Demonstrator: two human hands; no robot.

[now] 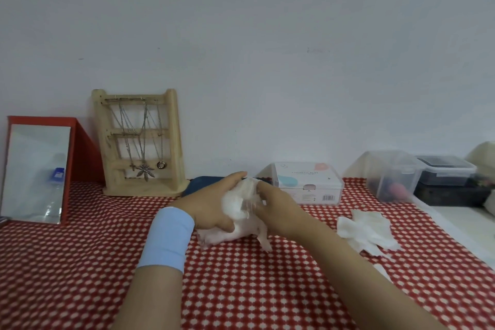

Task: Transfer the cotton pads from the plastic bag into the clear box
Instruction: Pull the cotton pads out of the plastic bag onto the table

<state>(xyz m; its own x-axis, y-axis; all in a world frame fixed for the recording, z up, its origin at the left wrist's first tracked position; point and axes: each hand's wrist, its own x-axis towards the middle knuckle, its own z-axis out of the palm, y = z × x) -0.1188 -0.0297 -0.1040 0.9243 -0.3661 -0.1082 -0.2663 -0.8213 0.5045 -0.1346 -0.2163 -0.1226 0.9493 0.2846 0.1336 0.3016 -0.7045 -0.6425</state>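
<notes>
A crumpled clear plastic bag [235, 233] full of white cotton pads [234, 205] sits on the red checked tablecloth [80, 249] at the middle. My left hand [211, 203] grips the bag from the left, thumb under it. My right hand [276, 211] holds the bag's upper right side, fingers curled into the plastic near its opening. A clear lidded box [308, 183] with a printed label stands just behind the hands. Several loose white pads [367, 230] lie on the cloth to the right.
A wooden jewellery stand [142, 142] with necklaces and a red-framed mirror [37, 171] stand at the back left. A dark blue item [201, 185] lies behind my left hand. Clear and dark storage boxes [417, 177] sit at the back right.
</notes>
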